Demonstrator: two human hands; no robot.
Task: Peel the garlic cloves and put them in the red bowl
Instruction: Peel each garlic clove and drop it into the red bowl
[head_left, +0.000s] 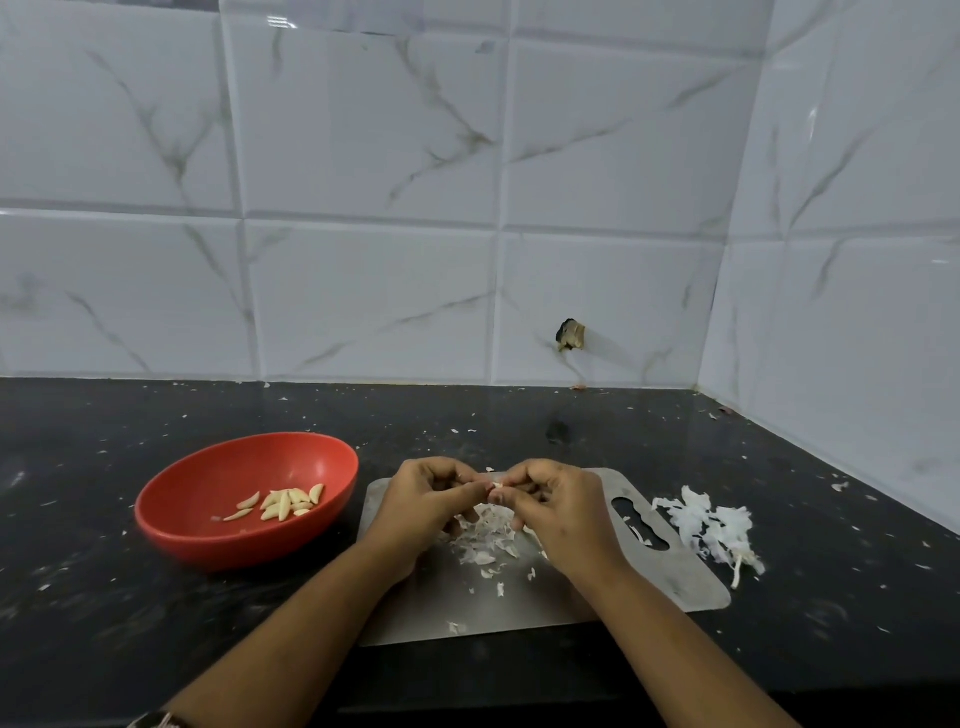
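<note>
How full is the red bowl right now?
Barely filled: the red bowl sits upright with a small cluster of peeled cloves on its bottom.

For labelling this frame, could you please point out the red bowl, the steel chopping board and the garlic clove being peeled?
red bowl (249, 467), head view, bare far inner wall.
steel chopping board (680, 574), head view, bare near-right corner.
garlic clove (497, 485), head view, its exposed pale tip.
</note>
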